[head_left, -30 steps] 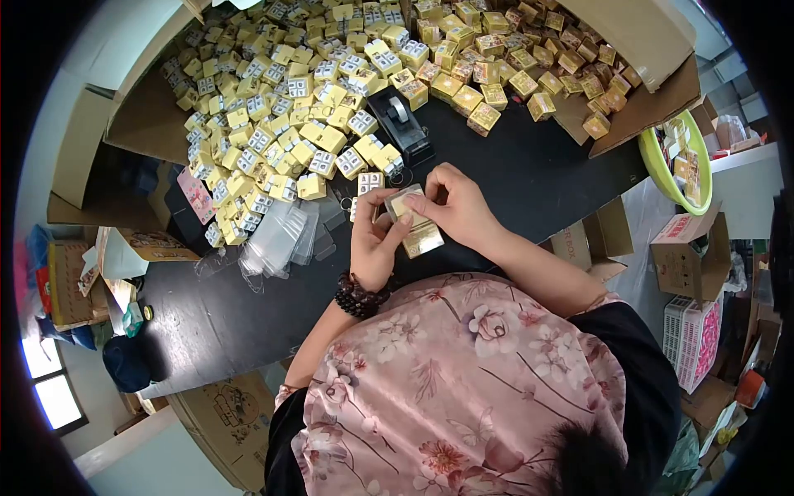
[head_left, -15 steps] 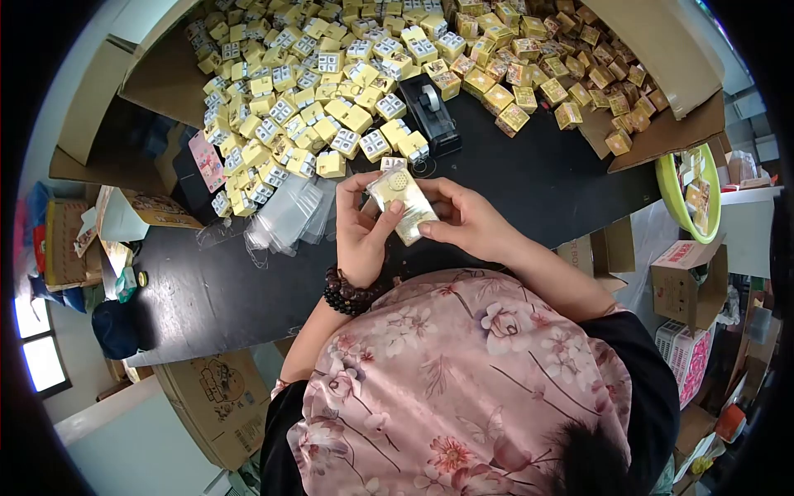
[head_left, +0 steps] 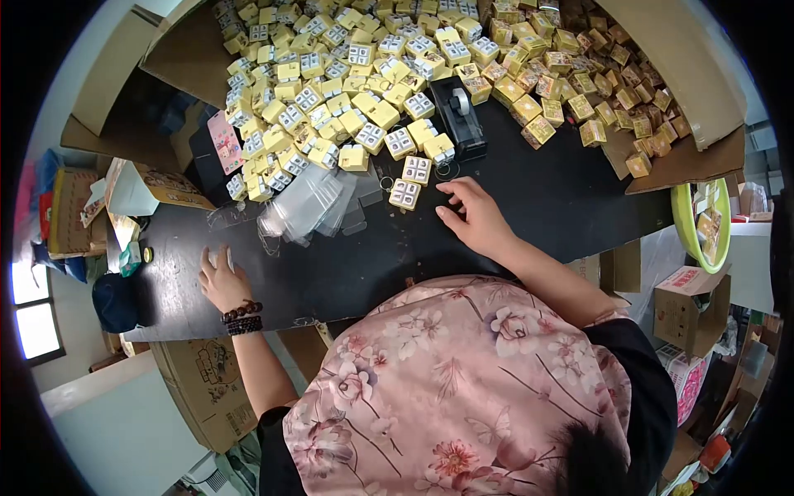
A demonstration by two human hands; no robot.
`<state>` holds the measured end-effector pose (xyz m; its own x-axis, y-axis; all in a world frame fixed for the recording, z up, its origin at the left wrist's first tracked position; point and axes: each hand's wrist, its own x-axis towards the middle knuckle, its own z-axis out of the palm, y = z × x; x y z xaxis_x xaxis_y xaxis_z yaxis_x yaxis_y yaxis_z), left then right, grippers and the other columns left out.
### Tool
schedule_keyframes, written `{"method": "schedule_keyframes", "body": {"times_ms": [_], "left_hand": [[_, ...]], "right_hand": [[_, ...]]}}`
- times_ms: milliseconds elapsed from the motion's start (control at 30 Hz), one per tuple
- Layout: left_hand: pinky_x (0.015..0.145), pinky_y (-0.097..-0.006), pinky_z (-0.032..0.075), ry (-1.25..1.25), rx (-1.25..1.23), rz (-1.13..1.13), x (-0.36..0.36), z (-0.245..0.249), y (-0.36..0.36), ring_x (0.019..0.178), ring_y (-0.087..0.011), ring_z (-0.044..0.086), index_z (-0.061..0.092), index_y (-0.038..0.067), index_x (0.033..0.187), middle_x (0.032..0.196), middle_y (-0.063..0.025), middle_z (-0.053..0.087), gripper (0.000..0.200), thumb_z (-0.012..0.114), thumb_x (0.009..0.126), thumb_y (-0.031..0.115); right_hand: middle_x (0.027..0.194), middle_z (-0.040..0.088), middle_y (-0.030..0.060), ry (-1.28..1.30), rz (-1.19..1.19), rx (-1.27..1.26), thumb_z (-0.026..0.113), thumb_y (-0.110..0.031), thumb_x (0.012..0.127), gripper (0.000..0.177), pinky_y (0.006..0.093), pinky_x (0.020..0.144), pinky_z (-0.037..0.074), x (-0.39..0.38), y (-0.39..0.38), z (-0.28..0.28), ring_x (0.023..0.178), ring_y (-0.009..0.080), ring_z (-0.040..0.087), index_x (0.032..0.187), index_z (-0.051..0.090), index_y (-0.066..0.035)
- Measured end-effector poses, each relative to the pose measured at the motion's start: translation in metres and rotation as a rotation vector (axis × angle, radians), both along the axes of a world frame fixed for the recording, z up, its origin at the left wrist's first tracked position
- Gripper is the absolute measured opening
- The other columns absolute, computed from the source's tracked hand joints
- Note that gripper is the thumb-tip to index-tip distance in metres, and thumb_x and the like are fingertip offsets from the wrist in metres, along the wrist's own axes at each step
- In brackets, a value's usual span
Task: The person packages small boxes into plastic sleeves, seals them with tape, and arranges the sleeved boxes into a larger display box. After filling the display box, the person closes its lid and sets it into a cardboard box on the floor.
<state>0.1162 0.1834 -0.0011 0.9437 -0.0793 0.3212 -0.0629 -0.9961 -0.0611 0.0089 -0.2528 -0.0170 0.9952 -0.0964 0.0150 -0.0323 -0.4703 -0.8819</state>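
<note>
My left hand (head_left: 222, 283) is over the left part of the black table (head_left: 289, 281), fingers spread. A pale patch shows between its fingers, too small to make out. My right hand (head_left: 478, 221) is open over the table, thumb and forefinger apart, with nothing between them. Just left of its fingertips lie two small yellow boxes with white four-square tops, a nearer box (head_left: 404, 194) and a farther box (head_left: 416, 169). A key ring (head_left: 386, 183) lies beside them. Several clear plastic sleeves (head_left: 308, 202) are between my hands. The wrapped yellow pack is not visible.
A heap of yellow-and-white boxes (head_left: 331, 91) covers the back, with printed yellow-orange boxes (head_left: 579, 83) to the right. A black tape dispenser (head_left: 460, 120) stands before them. Cardboard flaps (head_left: 682, 161) edge the heap. A green basket (head_left: 711, 256) is far right; a dark cap (head_left: 114, 302) lies left.
My hands have parted. The left moved left and nearer, while the right stays near the middle, its fingers opened. The wrapped yellow pack has left my right hand. Two boxes now show uncovered.
</note>
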Motion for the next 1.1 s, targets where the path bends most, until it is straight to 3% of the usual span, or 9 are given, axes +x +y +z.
{"method": "schedule_keyframes", "body": {"times_ms": [100, 300, 433, 567, 700, 800, 900, 1000, 1100], "left_hand": [[0.099, -0.0458, 0.042, 0.087, 0.315, 0.328, -0.005, -0.029, 0.038, 0.121, -0.0311, 0.046, 0.06, 0.029, 0.129, 0.143, -0.0028, 0.045, 0.045, 0.067, 0.085, 0.022], [0.106, -0.0496, 0.035, -0.1, 0.148, 0.109, -0.016, -0.097, 0.064, 0.129, -0.0388, 0.04, 0.052, 0.019, 0.139, 0.154, -0.0098, 0.034, 0.044, 0.056, 0.095, 0.02], [0.109, -0.0495, 0.031, -0.185, -0.112, -0.195, -0.01, -0.05, -0.028, 0.131, -0.0399, 0.04, 0.052, 0.008, 0.137, 0.149, -0.0172, 0.041, 0.047, 0.06, 0.094, 0.024], [0.107, -0.0449, 0.037, 0.188, -0.117, -0.537, 0.005, -0.047, -0.102, 0.13, -0.0336, 0.047, 0.055, 0.002, 0.129, 0.14, -0.0176, 0.05, 0.044, 0.061, 0.093, 0.025], [0.085, -0.0399, 0.054, 0.134, -0.207, -0.537, -0.015, -0.035, -0.112, 0.104, -0.0327, 0.065, 0.062, 0.004, 0.12, 0.114, -0.0166, 0.067, 0.028, 0.056, 0.096, 0.017], [0.076, -0.0368, 0.057, 0.338, -0.352, -0.263, -0.051, 0.018, -0.138, 0.096, -0.0312, 0.068, 0.063, 0.003, 0.118, 0.107, -0.0169, 0.069, 0.025, 0.056, 0.096, 0.011], [0.078, -0.0364, 0.057, 0.019, -0.54, -0.632, -0.075, 0.017, -0.173, 0.095, -0.0306, 0.069, 0.065, 0.001, 0.111, 0.104, -0.0173, 0.069, 0.022, 0.062, 0.09, 0.005], [0.096, -0.0371, 0.05, 0.301, -0.589, -0.892, -0.084, 0.026, -0.196, 0.118, -0.0351, 0.059, 0.063, -0.004, 0.116, 0.127, -0.023, 0.059, 0.033, 0.068, 0.083, 0.001], [0.101, -0.0439, 0.041, 0.055, -0.572, -0.712, -0.073, 0.026, -0.189, 0.121, -0.0385, 0.05, 0.06, 0.003, 0.127, 0.134, -0.021, 0.05, 0.046, 0.071, 0.082, 0.008]], "right_hand": [[0.109, 0.055, 0.0133, -0.256, 0.091, -0.199, 0.068, -0.013, 0.085, 0.033, 0.0384, 0.087, 0.048, 0.015, 0.012, -0.026, 0.101, 0.0313, 0.057, 0.115, 0.057, -0.002], [0.111, 0.056, 0.0129, -0.287, 0.018, -0.2, 0.066, -0.01, 0.087, 0.026, 0.037, 0.087, 0.048, 0.008, 0.006, -0.025, 0.101, 0.0306, 0.058, 0.11, 0.062, 0.0], [0.107, 0.057, 0.0122, -0.231, -0.035, -0.17, 0.065, -0.007, 0.087, 0.018, 0.035, 0.085, 0.049, -0.002, -0.003, -0.032, 0.098, 0.0295, 0.059, 0.105, 0.064, 0.0], [0.104, 0.058, 0.0114, -0.265, 0.019, -0.143, 0.064, -0.008, 0.087, 0.015, 0.0373, 0.085, 0.048, -0.004, 0.006, -0.022, 0.099, 0.0306, 0.057, 0.101, 0.063, -0.001], [0.099, 0.06, 0.0109, -0.277, 0.068, -0.157, 0.064, -0.008, 0.088, 0.012, 0.0349, 0.082, 0.049, -0.009, 0.009, -0.011, 0.095, 0.0275, 0.06, 0.099, 0.064, -0.001], [0.103, 0.064, 0.0085, 0.07, 0.182, 0.213, 0.061, -0.014, 0.096, 0.02, 0.0286, 0.08, 0.049, -0.006, 0.021, 0.006, 0.09, 0.0137, 0.062, 0.11, 0.064, 0.0], [0.106, 0.064, 0.0055, 0.373, 0.119, 0.99, 0.058, -0.022, 0.099, 0.033, 0.0259, 0.086, 0.047, 0.002, 0.063, 0.013, 0.099, 0.0102, 0.058, 0.121, 0.056, 0.002], [0.107, 0.065, 0.0102, 0.207, 0.187, 0.79, 0.051, -0.014, 0.101, 0.023, 0.0261, 0.091, 0.049, 0.012, 0.072, 0.013, 0.106, 0.013, 0.061, 0.12, 0.053, 0.001], [0.102, 0.065, 0.0124, 0.211, 0.039, 0.826, 0.048, -0.004, 0.1, 0.017, 0.0295, 0.078, 0.056, 0.01, 0.054, 0.013, 0.088, 0.0183, 0.068, 0.115, 0.053, 0.002]]}}
